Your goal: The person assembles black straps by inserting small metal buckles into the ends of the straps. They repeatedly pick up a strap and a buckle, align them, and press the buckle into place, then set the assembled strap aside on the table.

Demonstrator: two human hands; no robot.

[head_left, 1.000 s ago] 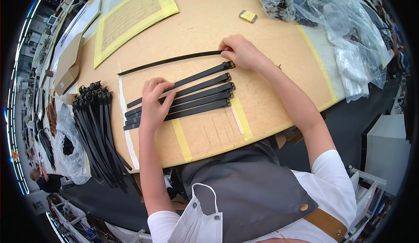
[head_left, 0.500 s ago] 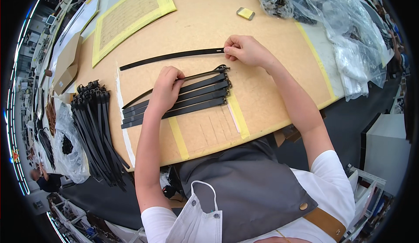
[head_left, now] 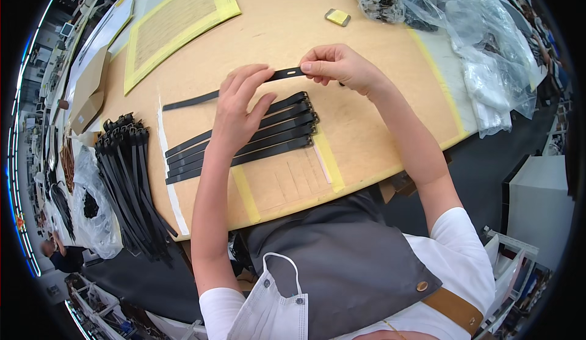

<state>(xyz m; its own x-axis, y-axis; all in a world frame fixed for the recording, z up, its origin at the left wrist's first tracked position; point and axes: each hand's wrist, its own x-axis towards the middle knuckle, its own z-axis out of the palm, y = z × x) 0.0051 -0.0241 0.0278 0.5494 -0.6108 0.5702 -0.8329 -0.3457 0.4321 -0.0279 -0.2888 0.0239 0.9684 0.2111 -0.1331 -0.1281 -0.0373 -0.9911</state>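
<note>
A black strap (head_left: 190, 101) with a slot near its right end lies across the far side of the board. My right hand (head_left: 342, 70) pinches that slotted end between thumb and fingers. Over the strap's middle, my left hand (head_left: 239, 111) has its fingers stretched and its thumb apart; whether the fingertips touch the strap I cannot tell. Nearer to me, several black straps with buckles (head_left: 278, 130) lie side by side in a slanted row, buckles to the right. My left hand and forearm hide part of them.
A bundle of black buckled straps (head_left: 129, 181) hangs over the table's left edge, beside a clear plastic bag (head_left: 97, 218). A yellow-bordered panel (head_left: 183, 28) lies at the far left, near brown cardboard (head_left: 91, 93). A small yellow-and-grey block (head_left: 337, 16) and plastic bags (head_left: 488, 83) are farther right.
My left hand has let go of the top buckled strap, which now lies flatter in the row, and has moved up over the slotted strap. My right hand keeps its pinch, shifted slightly left.
</note>
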